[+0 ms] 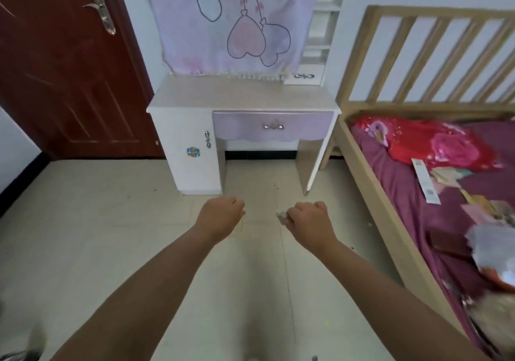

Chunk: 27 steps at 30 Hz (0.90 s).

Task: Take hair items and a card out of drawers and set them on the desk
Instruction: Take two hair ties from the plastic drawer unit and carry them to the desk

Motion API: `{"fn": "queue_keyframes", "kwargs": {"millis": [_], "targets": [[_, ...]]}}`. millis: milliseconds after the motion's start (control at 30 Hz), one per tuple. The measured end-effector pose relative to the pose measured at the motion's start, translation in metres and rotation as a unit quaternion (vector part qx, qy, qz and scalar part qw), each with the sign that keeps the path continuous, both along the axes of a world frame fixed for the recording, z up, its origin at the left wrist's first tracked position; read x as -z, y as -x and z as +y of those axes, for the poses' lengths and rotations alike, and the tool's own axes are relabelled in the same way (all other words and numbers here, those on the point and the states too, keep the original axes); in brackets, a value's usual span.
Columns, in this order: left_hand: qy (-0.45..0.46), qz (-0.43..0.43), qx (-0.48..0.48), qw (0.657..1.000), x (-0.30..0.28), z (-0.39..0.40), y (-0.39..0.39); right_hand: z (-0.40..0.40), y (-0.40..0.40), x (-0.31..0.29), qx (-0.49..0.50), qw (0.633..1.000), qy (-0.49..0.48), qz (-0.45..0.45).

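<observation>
Drawer [273,128] under the counter [242,97] is seen closed. Something small and pale [282,215], too blurred to identify, is clamped in the right hand [309,218]; the left hand [220,213] is fisted, contents hidden.

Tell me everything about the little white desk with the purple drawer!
The desk stands on the tiled floor against the wall, between the red door and the wooden bed. Its pale top looks smooth and bare. On its front, a purple drawer with a wavy lower edge and a silver handle is shut. To the left, a white cupboard door has a silver handle and a blue sticker. A pink cloth with hearts hangs behind it. Neither hand touches it.
</observation>
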<state>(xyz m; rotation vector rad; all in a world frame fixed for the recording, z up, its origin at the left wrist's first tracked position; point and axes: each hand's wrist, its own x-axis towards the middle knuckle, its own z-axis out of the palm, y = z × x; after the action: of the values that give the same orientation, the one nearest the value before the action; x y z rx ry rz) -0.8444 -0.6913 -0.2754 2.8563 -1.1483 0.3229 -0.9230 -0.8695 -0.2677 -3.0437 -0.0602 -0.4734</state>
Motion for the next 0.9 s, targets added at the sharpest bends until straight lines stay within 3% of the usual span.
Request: {"fn": "queue_keyframes", "kwargs": {"millis": [200, 467, 700, 900], "targets": [[-0.022, 0.005, -0.003, 1.0, -0.013, -0.042, -0.163, -0.052, -0.166, -0.014, 0.022, 0.996, -0.043, 0.068], [-0.032, 0.097, -0.123, 0.987, 0.006, -0.076, -0.418, -0.093, -0.433, 0.009, -0.003, 0.99, -0.09, 0.105], [0.007, 0.184, -0.243, 0.952, 0.015, -0.037, -0.591, -0.068, -0.625, 0.008, -0.033, 0.978, -0.114, 0.174], [-0.078, 0.207, -0.246, 0.944, 0.041, 0.019, -0.731, -0.005, -0.772, 0.043, -0.044, 0.965, -0.109, 0.233]]}}
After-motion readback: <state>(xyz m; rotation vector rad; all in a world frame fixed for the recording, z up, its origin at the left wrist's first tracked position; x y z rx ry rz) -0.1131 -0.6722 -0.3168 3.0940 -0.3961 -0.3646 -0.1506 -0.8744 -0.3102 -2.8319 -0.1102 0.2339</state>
